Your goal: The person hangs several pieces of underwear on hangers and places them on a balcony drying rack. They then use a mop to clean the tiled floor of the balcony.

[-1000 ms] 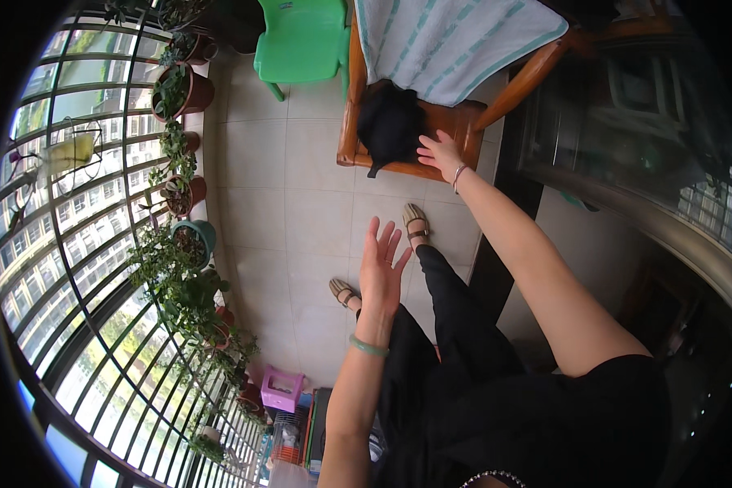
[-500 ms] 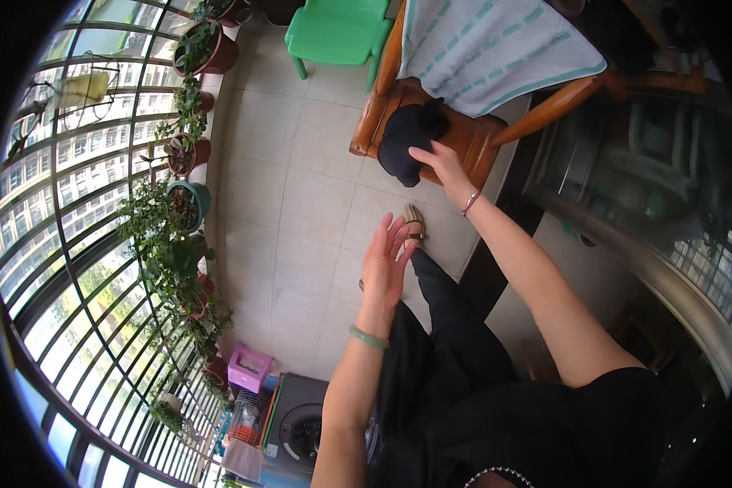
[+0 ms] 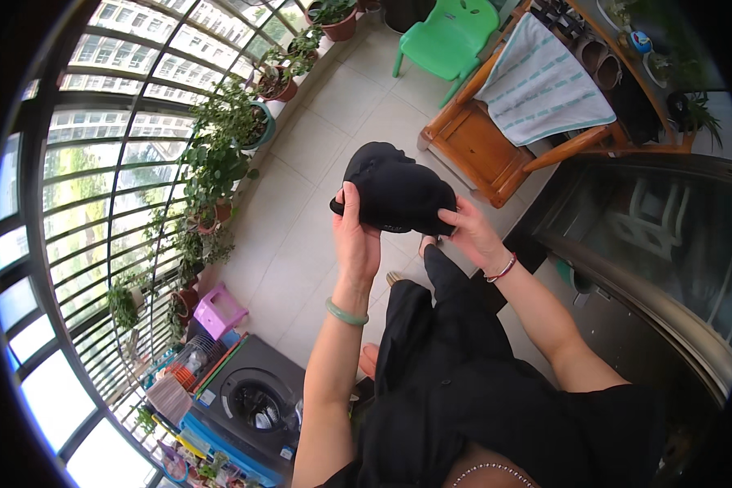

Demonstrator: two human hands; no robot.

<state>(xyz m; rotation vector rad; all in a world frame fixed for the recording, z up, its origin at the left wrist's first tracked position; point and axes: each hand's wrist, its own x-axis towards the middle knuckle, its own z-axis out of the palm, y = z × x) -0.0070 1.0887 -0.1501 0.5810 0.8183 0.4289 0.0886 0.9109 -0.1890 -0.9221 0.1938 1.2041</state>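
Observation:
A soft black cap is held up in front of me, above the tiled floor. My left hand grips its left end, with the thumb on top and the other fingers mostly hidden beneath. At the right end, my right hand pinches the edge between thumb and fingers. Beyond the cap, to the right, stands a wooden chair with a bare seat. A white towel with green stripes hangs over the chair's back.
A green plastic chair stands at the far side. Potted plants line the barred window on the left. A pink stool and a dark washing machine are at lower left. A glass-topped cabinet is on the right.
The cap has been lifted off the wooden chair and moved left and nearer. My left hand, open before, has closed on it. My view has turned, shifting the chair rightward.

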